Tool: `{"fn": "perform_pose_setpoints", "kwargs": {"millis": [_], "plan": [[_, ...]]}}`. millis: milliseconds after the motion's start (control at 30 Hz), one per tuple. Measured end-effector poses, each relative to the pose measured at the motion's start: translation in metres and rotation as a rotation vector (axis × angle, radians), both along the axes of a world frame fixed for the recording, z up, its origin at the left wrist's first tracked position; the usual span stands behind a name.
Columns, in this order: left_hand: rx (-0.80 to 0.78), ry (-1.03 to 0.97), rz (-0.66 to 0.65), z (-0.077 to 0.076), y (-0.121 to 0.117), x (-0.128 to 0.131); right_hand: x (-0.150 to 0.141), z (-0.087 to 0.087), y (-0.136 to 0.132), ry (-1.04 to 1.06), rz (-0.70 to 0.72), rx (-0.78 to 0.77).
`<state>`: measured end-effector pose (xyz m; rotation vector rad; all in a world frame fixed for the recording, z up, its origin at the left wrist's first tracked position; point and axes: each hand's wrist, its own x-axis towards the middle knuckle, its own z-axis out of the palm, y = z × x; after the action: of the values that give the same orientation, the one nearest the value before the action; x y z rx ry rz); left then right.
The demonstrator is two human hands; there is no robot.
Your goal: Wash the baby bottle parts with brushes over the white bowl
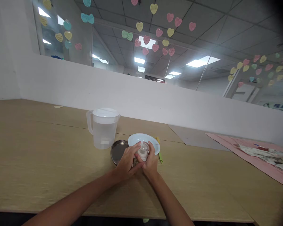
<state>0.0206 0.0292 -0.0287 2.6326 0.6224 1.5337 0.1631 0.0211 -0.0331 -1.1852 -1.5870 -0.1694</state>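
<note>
Both my hands are closed around a baby bottle (143, 152) with a clear dome cap and a white collar; its lower body is mostly hidden by my fingers. My left hand (128, 160) grips it from the left, and my right hand (150, 161) wraps its right side, with the thumbs close together in front. Right behind the bottle is a pale blue bowl (138, 137), partly covered by my hands. A round dark metal tray (118, 150) lies by my left hand. Beside the bowl, a brush (160, 157) with a green handle and a yellow head lies right of my right hand.
A lidded translucent pitcher (105, 133) holding clear liquid stands at back left. On the wooden table's (49, 157) right side lies a pink cloth (235, 157) with assorted items. A white wall (132, 94) and windows with heart-shaped notes rise behind.
</note>
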Motion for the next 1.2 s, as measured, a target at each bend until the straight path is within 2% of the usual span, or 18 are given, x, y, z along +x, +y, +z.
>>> {"fn": "perform_pose_setpoints", "kwargs": {"millis": [133,433,867,1033,1100,1200], "plan": [[-0.047,-0.052,-0.033,-0.002,-0.001,0.002,0.002,0.0,0.001,-0.059,0.052,0.036],[-0.16,-0.214,-0.041,0.001,-0.003,0.011,-0.001,0.001,0.004,0.054,0.013,0.0],[-0.131,-0.228,-0.056,0.0,-0.009,0.012,-0.003,-0.001,0.008,0.026,-0.027,0.078],[-0.17,-0.133,-0.125,-0.008,-0.006,0.009,0.007,-0.006,0.006,-0.069,0.072,0.088],[-0.232,-0.148,-0.179,-0.009,-0.002,0.006,0.009,-0.003,0.005,-0.002,0.13,0.116],[-0.286,-0.328,-0.171,-0.006,0.005,-0.001,0.01,0.005,0.005,0.256,0.156,0.183]]}}
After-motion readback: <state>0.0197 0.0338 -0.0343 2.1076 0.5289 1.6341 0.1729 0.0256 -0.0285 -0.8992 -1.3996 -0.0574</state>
